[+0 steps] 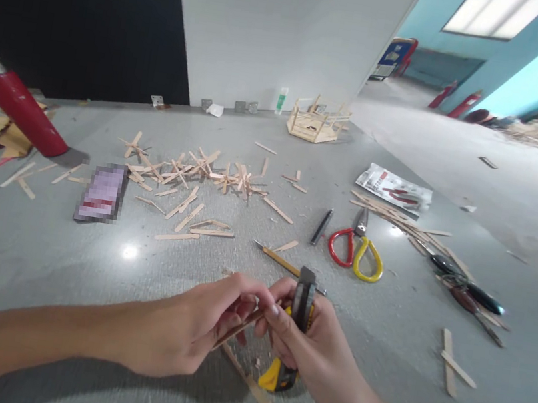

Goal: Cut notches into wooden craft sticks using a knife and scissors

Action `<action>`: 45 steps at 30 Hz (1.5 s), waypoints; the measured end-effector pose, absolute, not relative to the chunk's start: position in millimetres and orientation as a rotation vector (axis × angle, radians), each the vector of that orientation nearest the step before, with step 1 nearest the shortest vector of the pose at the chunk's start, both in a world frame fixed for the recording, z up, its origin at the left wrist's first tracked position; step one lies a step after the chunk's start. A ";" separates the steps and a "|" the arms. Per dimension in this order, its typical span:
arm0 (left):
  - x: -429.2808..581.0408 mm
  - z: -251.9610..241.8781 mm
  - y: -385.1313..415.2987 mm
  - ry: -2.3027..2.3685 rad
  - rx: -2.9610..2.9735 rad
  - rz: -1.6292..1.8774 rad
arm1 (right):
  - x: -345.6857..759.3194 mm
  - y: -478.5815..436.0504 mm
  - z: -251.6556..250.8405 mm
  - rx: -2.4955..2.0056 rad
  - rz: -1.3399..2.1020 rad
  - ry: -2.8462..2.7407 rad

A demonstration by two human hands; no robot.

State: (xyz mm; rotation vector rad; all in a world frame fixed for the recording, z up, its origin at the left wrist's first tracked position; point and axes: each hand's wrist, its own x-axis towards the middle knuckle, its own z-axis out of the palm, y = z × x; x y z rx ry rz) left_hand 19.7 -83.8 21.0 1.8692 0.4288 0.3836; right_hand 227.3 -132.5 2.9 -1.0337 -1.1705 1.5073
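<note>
My left hand [189,328] is closed in a pinch on a thin wooden stick [235,331], held low at the front of the grey floor. My right hand [313,346] is wrapped round a yellow and black utility knife [300,310], its tip up and close to the stick. Both hands meet at the stick. A second wooden stick [249,382] lies on the floor just under them. A craft knife with a wooden handle [277,258] lies just beyond my hands.
A heap of glued stick crosses [187,172] and loose sticks lies ahead. Red and yellow scissors [356,251], a black pen [321,226], pliers [468,292] and a plastic packet [394,188] lie to the right. A phone [101,193], a red cylinder [20,107] and a stick basket [317,121] stand farther off.
</note>
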 end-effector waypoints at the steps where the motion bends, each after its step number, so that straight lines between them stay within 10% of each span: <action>1: 19.7 21.5 -83.6 0.427 1.857 0.380 | 227.2 -132.6 2.6 -1.028 1.512 -1.163; 45: 26.4 26.4 -69.3 0.650 1.295 0.386 | 230.6 -126.1 -5.1 -1.104 1.435 -0.924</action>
